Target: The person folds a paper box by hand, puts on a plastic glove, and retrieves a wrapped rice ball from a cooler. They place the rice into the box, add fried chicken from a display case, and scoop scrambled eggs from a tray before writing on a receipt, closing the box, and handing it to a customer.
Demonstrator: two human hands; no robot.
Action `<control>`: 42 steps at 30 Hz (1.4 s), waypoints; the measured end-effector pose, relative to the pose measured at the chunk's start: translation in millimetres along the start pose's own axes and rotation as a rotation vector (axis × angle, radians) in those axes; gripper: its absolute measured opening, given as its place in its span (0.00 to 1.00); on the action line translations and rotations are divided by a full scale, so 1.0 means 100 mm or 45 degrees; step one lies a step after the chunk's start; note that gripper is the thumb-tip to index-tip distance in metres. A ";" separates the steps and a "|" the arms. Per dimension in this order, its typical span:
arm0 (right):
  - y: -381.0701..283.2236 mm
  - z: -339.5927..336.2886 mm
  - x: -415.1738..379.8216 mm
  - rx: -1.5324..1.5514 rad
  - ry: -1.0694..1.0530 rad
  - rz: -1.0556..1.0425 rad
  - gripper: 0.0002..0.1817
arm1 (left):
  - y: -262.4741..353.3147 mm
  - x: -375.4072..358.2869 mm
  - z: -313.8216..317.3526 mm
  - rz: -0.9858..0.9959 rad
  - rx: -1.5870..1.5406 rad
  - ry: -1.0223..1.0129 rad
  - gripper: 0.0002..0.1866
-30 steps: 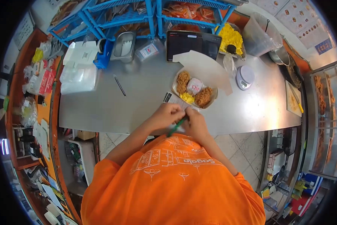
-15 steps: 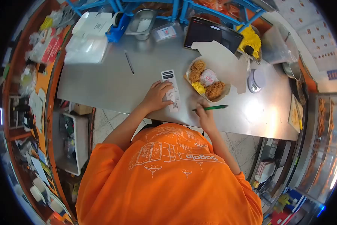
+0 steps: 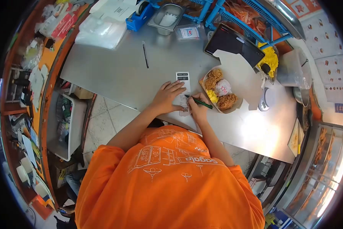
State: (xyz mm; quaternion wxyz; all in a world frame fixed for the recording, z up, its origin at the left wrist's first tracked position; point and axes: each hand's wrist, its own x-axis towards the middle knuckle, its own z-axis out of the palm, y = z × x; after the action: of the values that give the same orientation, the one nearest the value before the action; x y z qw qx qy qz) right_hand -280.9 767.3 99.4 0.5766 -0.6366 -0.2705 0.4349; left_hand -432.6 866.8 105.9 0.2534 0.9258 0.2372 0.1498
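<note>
A narrow printed receipt lies on the steel table. My left hand rests flat with fingers spread over its left side and lower part. My right hand is closed round a green pen, whose tip meets the receipt's middle. To the right of that hand sits an open carton box holding fried chicken, a white paper-wrapped item and some yellow food.
A dark pen lies farther back on the table. Behind stand a blue tape dispenser, a metal tray and a tablet. A round white scale is at the right, plastic bags at the back left.
My right hand has moved left and forward, bringing the green pen from beside the box onto the receipt. My left hand stays on the receipt. The camera view has shifted and turned.
</note>
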 end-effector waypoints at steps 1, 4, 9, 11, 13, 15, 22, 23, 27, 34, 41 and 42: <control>0.02 -0.01 0.01 -0.009 -0.005 0.006 0.07 | 0.03 0.00 -0.01 -0.008 -0.008 0.003 0.40; 0.04 0.03 0.07 -0.342 0.108 -0.437 0.08 | 0.09 0.02 -0.01 -0.074 0.012 0.055 0.42; -0.21 0.11 -0.03 -0.451 0.062 -0.396 0.09 | 0.08 0.01 0.01 -0.084 0.026 0.105 0.43; -0.09 0.08 0.01 -0.377 0.055 -0.364 0.08 | 0.09 0.02 0.00 -0.093 0.020 0.093 0.43; 0.00 0.07 0.05 -0.302 0.043 -0.336 0.08 | 0.08 0.03 -0.02 -0.103 0.016 0.086 0.44; 0.06 0.04 0.07 -0.233 0.092 -0.315 0.08 | 0.09 0.03 -0.04 -0.102 0.011 0.061 0.43; -0.04 0.07 0.03 -0.276 0.012 -0.354 0.07 | 0.09 0.02 -0.03 -0.091 -0.002 0.094 0.42; -0.08 0.09 0.02 -0.341 -0.063 -0.330 0.07 | 0.09 0.02 -0.02 -0.085 -0.009 0.109 0.41; 0.08 0.08 0.06 -0.206 -0.089 -0.182 0.07 | 0.07 0.03 -0.01 -0.082 -0.011 0.103 0.42; -0.12 0.13 0.03 -0.344 -0.074 -0.234 0.07 | 0.08 0.03 -0.01 -0.091 0.001 0.101 0.42; -0.04 0.00 0.06 -0.320 0.006 -0.328 0.07 | 0.10 0.02 -0.04 -0.093 -0.010 0.089 0.42; -0.05 -0.02 0.06 -0.364 0.005 -0.302 0.08 | 0.10 0.03 -0.04 -0.101 -0.014 0.080 0.43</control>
State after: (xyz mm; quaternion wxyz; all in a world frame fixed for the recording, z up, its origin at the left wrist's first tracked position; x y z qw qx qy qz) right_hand -275.9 772.4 102.3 0.5282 -0.6764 -0.4016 0.3197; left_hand -428.2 862.4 115.1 0.2568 0.9090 0.2808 0.1699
